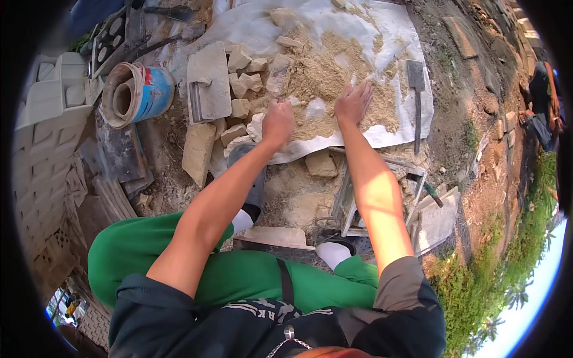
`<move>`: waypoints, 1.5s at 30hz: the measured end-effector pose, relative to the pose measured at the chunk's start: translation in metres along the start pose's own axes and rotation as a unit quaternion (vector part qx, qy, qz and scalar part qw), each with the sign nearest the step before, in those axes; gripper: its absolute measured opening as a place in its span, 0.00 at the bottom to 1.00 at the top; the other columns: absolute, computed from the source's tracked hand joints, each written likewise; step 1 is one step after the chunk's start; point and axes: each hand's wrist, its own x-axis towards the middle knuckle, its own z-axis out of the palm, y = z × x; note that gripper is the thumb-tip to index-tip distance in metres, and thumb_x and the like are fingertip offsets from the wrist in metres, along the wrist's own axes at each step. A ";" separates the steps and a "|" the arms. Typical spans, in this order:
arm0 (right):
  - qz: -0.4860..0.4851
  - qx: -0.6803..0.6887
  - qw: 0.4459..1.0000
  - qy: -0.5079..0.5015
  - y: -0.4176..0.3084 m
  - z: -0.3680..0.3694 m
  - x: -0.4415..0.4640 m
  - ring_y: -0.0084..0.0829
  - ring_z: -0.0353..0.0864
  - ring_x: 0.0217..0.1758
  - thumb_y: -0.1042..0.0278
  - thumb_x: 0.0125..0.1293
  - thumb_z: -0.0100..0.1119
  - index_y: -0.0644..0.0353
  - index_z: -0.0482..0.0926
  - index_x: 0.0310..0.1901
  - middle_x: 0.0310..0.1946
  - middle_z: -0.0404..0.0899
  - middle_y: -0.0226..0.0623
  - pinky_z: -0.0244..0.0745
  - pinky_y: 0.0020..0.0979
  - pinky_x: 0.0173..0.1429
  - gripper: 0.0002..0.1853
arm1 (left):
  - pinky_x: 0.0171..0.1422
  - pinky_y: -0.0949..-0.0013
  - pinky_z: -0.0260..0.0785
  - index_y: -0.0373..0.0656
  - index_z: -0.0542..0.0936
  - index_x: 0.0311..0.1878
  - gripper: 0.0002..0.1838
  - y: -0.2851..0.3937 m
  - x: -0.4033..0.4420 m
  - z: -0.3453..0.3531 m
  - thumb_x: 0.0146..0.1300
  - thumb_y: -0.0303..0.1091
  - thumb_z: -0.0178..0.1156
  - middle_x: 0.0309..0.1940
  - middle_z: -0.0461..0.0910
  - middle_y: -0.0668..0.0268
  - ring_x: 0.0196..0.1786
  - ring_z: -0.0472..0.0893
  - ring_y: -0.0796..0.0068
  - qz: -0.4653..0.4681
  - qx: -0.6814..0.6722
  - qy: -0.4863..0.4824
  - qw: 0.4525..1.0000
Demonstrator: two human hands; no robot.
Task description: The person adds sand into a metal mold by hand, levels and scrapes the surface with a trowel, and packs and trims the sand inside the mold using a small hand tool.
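My left hand (279, 124) is closed, with its fingers curled at the edge of a heap of pale, sandy clay (325, 71). What it holds, if anything, is hidden. My right hand (353, 104) lies open on the same heap, fingers stretched out and palm down. Under the clay is a white plastic sheet (394, 27). Broken tan blocks (240, 108) are piled left of my left hand. A flat tool with a long handle (416, 98) rests on the sheet to the right of my right hand.
At the left stand a blue bucket (156, 92) with another container inside and pale stacked blocks (42, 149). A flat board with a handle (209, 83) lies beside the broken blocks. A frame (352, 203) sits near my feet. Another person (543, 101) is at the far right.
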 end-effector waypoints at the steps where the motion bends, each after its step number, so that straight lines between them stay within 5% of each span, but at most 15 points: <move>1: -0.001 0.003 1.000 -0.003 -0.008 0.004 0.002 0.47 0.49 0.79 0.50 0.73 0.41 0.69 0.56 0.72 0.74 0.54 0.52 0.40 0.46 0.80 0.35 | 0.60 0.48 0.68 0.31 0.69 0.59 0.29 0.003 0.004 -0.001 0.71 0.50 0.47 0.47 0.79 0.37 0.54 0.78 0.38 -0.003 0.002 0.003 1.000; 9: -0.174 0.245 0.948 -0.103 -0.062 0.037 0.020 0.50 0.69 0.68 0.63 0.69 0.42 0.63 0.71 0.64 0.63 0.72 0.51 0.62 0.42 0.71 0.24 | 0.58 0.45 0.68 0.30 0.69 0.56 0.25 0.024 0.008 0.017 0.72 0.47 0.46 0.47 0.79 0.37 0.53 0.78 0.36 -0.049 -0.019 -0.044 0.998; 13: -0.169 0.346 0.911 -0.145 -0.080 0.040 -0.006 0.49 0.76 0.60 0.65 0.68 0.43 0.62 0.79 0.55 0.56 0.79 0.47 0.69 0.41 0.66 0.20 | 0.57 0.45 0.68 0.30 0.70 0.54 0.25 0.015 0.009 0.028 0.73 0.47 0.45 0.45 0.79 0.36 0.52 0.78 0.36 -0.045 -0.049 -0.020 0.998; 15: -0.136 0.397 0.901 -0.109 -0.094 0.041 -0.009 0.43 0.82 0.53 0.65 0.69 0.43 0.64 0.82 0.50 0.48 0.84 0.45 0.74 0.36 0.60 0.19 | 0.36 0.57 0.76 0.31 0.71 0.48 0.23 0.003 0.017 0.029 0.74 0.47 0.43 0.30 0.79 0.54 0.29 0.82 0.59 -0.011 -0.107 -0.048 0.993; 18: 0.041 0.557 0.810 -0.180 -0.101 0.040 -0.015 0.28 0.83 0.46 0.65 0.69 0.46 0.67 0.86 0.43 0.39 0.87 0.42 0.74 0.28 0.54 0.19 | 0.36 0.54 0.75 0.31 0.71 0.46 0.23 0.023 0.001 0.008 0.74 0.47 0.42 0.29 0.80 0.49 0.27 0.82 0.53 -0.054 -0.160 -0.104 0.980; 23: 0.057 0.645 0.755 -0.100 -0.122 0.001 -0.027 0.32 0.83 0.46 0.68 0.68 0.46 0.73 0.85 0.41 0.40 0.86 0.44 0.73 0.29 0.58 0.19 | 0.30 0.57 0.73 0.30 0.71 0.45 0.23 0.041 -0.033 -0.023 0.74 0.47 0.42 0.24 0.78 0.55 0.22 0.80 0.60 -0.013 -0.112 -0.106 0.988; 25: 0.095 0.697 0.710 -0.028 -0.123 -0.020 -0.027 0.32 0.83 0.48 0.68 0.68 0.45 0.73 0.85 0.42 0.41 0.86 0.44 0.72 0.30 0.59 0.19 | 0.23 0.64 0.71 0.34 0.70 0.43 0.21 0.052 -0.045 -0.032 0.75 0.47 0.43 0.24 0.75 0.61 0.20 0.77 0.70 0.032 -0.056 -0.119 0.991; 33: 0.114 0.714 0.678 0.129 -0.094 -0.139 -0.038 0.32 0.81 0.48 0.67 0.67 0.46 0.72 0.85 0.41 0.41 0.86 0.43 0.71 0.31 0.59 0.18 | 0.24 0.63 0.73 0.32 0.72 0.52 0.22 0.111 -0.132 -0.041 0.75 0.46 0.44 0.25 0.75 0.59 0.20 0.78 0.70 0.159 0.043 -0.174 0.971; 34: 0.106 0.672 0.714 0.166 -0.082 -0.153 -0.043 0.32 0.82 0.47 0.68 0.67 0.45 0.73 0.84 0.41 0.41 0.85 0.45 0.72 0.31 0.58 0.19 | 0.24 0.63 0.73 0.32 0.72 0.52 0.22 0.111 -0.144 -0.037 0.75 0.46 0.44 0.25 0.75 0.59 0.20 0.78 0.70 0.167 0.043 -0.181 0.968; 38: 0.178 0.715 0.634 0.234 -0.032 -0.212 -0.080 0.35 0.82 0.46 0.63 0.65 0.44 0.73 0.84 0.41 0.42 0.85 0.45 0.73 0.32 0.57 0.21 | 0.57 0.49 0.71 0.30 0.72 0.53 0.26 0.110 -0.204 -0.017 0.74 0.48 0.40 0.45 0.79 0.36 0.51 0.79 0.38 0.372 0.146 -0.219 0.890; 43: 0.262 0.815 0.458 0.241 0.043 -0.234 -0.116 0.38 0.83 0.41 0.61 0.61 0.49 0.70 0.80 0.40 0.37 0.82 0.43 0.79 0.37 0.48 0.19 | 0.56 0.46 0.70 0.27 0.73 0.48 0.24 0.103 -0.239 0.016 0.72 0.44 0.42 0.41 0.79 0.35 0.48 0.79 0.38 0.384 0.195 -0.298 0.852; 45: 0.325 0.799 0.427 0.269 0.063 -0.234 -0.125 0.39 0.83 0.41 0.61 0.60 0.52 0.70 0.80 0.38 0.37 0.82 0.43 0.78 0.38 0.50 0.18 | 0.57 0.46 0.70 0.27 0.73 0.48 0.23 0.092 -0.238 0.023 0.71 0.43 0.44 0.40 0.80 0.36 0.48 0.80 0.39 0.395 0.203 -0.295 0.846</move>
